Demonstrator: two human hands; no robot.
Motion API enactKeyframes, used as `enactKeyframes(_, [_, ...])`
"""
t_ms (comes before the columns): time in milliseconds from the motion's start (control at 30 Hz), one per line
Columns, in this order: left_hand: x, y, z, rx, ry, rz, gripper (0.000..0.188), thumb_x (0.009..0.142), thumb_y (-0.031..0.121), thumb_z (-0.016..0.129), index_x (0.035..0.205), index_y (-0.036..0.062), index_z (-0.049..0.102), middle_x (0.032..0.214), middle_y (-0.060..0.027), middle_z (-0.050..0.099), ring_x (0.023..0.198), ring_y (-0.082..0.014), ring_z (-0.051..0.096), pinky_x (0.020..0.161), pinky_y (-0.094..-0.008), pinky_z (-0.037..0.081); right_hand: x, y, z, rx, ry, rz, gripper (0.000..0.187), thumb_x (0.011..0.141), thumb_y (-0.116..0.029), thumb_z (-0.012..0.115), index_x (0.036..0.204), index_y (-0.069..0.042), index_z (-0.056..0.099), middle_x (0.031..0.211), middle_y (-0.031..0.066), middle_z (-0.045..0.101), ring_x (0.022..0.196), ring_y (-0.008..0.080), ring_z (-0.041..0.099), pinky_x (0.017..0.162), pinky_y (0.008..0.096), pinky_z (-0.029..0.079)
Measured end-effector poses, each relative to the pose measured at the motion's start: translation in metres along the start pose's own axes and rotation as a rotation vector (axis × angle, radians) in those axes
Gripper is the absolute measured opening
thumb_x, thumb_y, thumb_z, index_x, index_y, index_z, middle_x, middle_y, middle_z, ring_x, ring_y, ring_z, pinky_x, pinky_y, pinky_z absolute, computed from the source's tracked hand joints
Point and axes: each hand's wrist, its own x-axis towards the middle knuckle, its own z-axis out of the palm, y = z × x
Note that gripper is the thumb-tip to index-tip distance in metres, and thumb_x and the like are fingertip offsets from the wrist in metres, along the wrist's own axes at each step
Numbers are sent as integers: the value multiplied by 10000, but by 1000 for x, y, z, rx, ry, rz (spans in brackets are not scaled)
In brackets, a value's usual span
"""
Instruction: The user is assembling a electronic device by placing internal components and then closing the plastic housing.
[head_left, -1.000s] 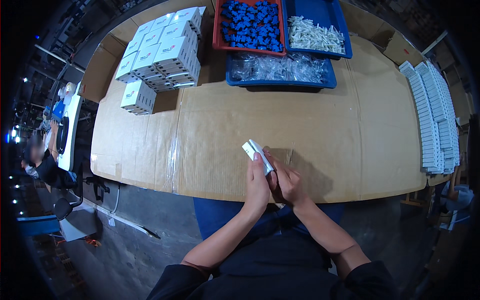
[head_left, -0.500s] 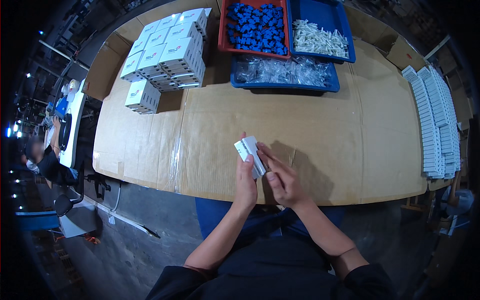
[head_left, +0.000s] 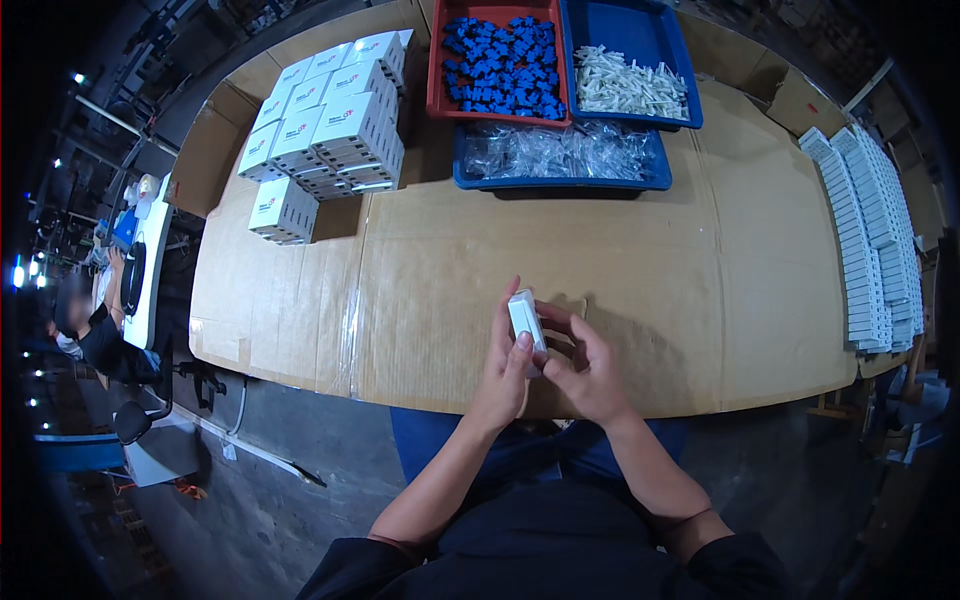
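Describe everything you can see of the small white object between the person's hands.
The small white object is slim, smooth and roughly rectangular, apparently plastic, with a line along its length. It sits over the brown cardboard surface, near the person's side, its far end leaning slightly left. The left hand grips it, thumb on top; the right hand is close on its right. Fingers hide part of it.

I identify a workshop: red tray of small parts at 12 o'clock, stacked white boxes at 11, co-worker at 9.
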Motion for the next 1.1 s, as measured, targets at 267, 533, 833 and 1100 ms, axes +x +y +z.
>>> enactKeyframes(267, [-1, -2, 1, 10, 49, 70, 718, 1099, 457, 426, 1644, 60, 180, 1538, -177, 413, 1436, -275, 406, 1204, -415, 308, -3, 9, 16, -366, 71, -355, 588, 949, -208, 728, 1457, 30, 551, 1543, 229, 495, 1412, 353, 521, 1148, 425, 435])
enactKeyframes(533, [-6, -1, 8, -46, 91, 121, 765, 1084, 501, 441, 1625, 8, 217, 1457, -162, 487, 1399, -256, 445, 1206, -406, 308, -6, 8, 20, -688, 64, -602, 521, 1037, -213, 585, 1464, 78, 518, 1493, 283, 529, 1331, 434, 579, 1079, 461, 493])
enactKeyframes(833, [-10, 6, 2, -33, 73, 160, 853, 1041, 577, 478, 1611, 1, 213, 1493, -182, 447, 1415, -279, 430, 1207, -419, 303, -11, 3, 37, -401, 36, -487, 503, 1086, -252, 515, 1481, 60, 507, 1577, 261, 438, 1436, 378, 481, 1150, 442, 419])
enactKeyframes(1100, [-9, 4, 1, 79, -21, 294, 979, 969, 711, 490, 1632, 68, 166, 1589, -237, 341, 1399, -318, 421, 1137, -457, 352, -4, 27, 5, 558, -53, 437, 544, 1058, -538, 528, 1321, -68, 602, 1246, 80, 657, 1099, 197, 672, 925, 406, 565])
